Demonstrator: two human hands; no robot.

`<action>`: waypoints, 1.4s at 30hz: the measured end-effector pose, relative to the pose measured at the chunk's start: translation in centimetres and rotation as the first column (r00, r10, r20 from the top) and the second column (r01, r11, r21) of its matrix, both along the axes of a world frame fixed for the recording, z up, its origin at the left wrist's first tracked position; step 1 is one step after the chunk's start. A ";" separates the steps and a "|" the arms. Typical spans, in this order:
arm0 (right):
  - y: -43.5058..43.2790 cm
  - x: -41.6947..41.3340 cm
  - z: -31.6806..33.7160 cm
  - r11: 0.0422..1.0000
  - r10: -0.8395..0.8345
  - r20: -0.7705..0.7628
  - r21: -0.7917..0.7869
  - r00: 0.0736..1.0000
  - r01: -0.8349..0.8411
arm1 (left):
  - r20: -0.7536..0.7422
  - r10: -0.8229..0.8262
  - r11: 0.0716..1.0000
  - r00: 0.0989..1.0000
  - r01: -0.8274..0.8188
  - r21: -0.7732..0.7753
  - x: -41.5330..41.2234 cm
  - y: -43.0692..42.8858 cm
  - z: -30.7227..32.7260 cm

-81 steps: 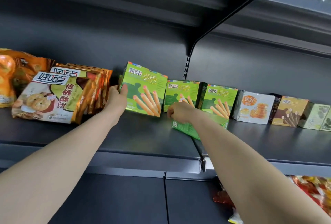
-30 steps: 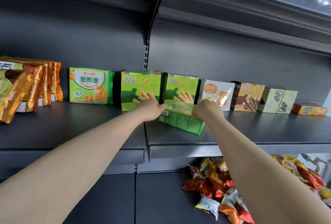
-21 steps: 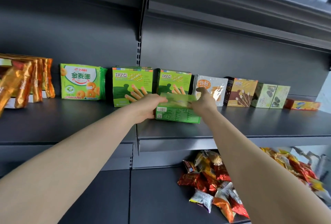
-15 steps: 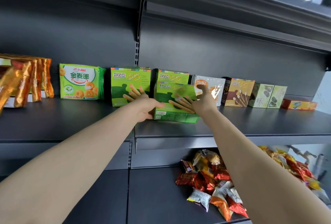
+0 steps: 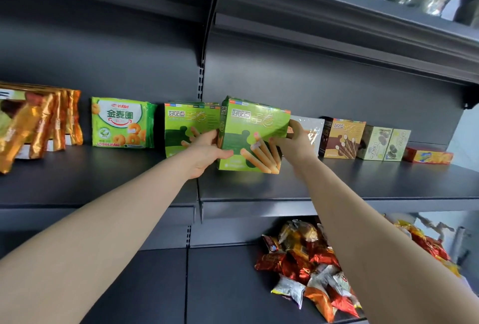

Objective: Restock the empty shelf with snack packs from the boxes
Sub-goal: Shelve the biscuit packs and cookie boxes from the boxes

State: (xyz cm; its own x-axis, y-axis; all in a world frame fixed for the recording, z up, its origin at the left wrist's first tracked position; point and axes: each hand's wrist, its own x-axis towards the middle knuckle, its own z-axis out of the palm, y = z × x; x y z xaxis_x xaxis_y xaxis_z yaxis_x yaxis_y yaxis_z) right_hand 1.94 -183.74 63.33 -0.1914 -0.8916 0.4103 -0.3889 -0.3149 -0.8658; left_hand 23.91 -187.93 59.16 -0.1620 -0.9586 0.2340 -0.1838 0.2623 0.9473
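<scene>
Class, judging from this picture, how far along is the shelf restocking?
Done: a row of packs stands along the back of the shelf, from the gold packs to the red box. In hand: the left hand and right hand grip a green stick-biscuit box upright before that row, not yet released. Left: setting it down. The shelf's front is mostly bare, so more could likely fit.

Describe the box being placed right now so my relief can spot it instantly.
Look at the dark middle shelf, just right of the slotted upright. It is the green biscuit-stick box in the row there. Unlike the matching box on its left, the left hand and the right hand grip its sides.
</scene>
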 end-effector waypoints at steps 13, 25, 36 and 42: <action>-2.2 11.0 -0.6 0.994 0.058 -0.233 -0.079 0.971 -0.078 | -0.006 0.364 0.930 0.931 -0.364 -0.043 10.0 -0.3 -1.2; -2.1 11.4 -1.1 0.998 -0.006 -0.373 -0.064 0.928 -0.020 | 0.115 0.498 0.867 0.859 -0.491 -0.084 9.7 2.6 -0.7; 4.5 13.3 -2.1 0.968 -0.189 -0.611 -0.247 0.769 0.042 | 0.358 0.605 0.786 0.711 -0.464 -0.408 10.5 11.0 0.8; 10.2 17.5 -3.0 0.953 -0.205 -0.677 -0.303 0.707 -0.014 | 0.445 0.647 0.746 0.618 -0.393 -0.538 14.6 17.4 0.4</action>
State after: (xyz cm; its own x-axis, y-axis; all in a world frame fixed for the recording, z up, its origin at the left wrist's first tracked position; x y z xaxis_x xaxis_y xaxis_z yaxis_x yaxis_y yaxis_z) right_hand 19.47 -173.55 60.31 0.1673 -0.7186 0.6750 -0.8824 -0.4145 -0.2225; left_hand 38.47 -170.55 59.53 0.1171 -0.7827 0.6112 -0.8615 0.2262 0.4547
